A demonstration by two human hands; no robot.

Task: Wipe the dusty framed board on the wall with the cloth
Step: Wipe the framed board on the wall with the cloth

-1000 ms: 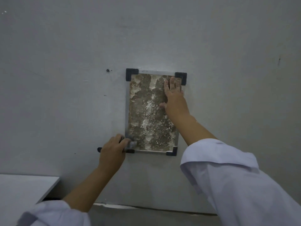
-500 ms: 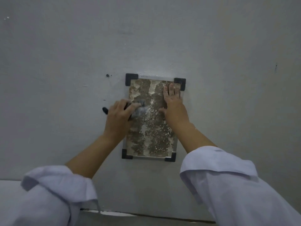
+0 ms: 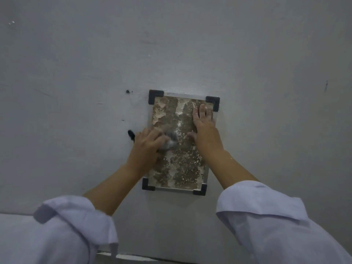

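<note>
A small framed board [image 3: 181, 168] with black corner caps hangs on the grey wall; its brown face is mottled with white dust. My left hand [image 3: 147, 145] is shut on a grey cloth [image 3: 170, 141], blurred, and presses it against the board's left middle. A dark end of the cloth [image 3: 131, 134] sticks out to the left of the hand. My right hand [image 3: 204, 126] lies flat, fingers spread, on the board's upper right part.
The grey wall [image 3: 266, 92] fills the view, with a small dark hole [image 3: 127, 91] to the upper left of the board. A white surface [image 3: 11, 231] shows at the bottom left behind my sleeve.
My left hand with the cloth rose from the board's bottom left corner to its left middle, then shifted slightly right onto the face. The right hand stayed flat on the board.
</note>
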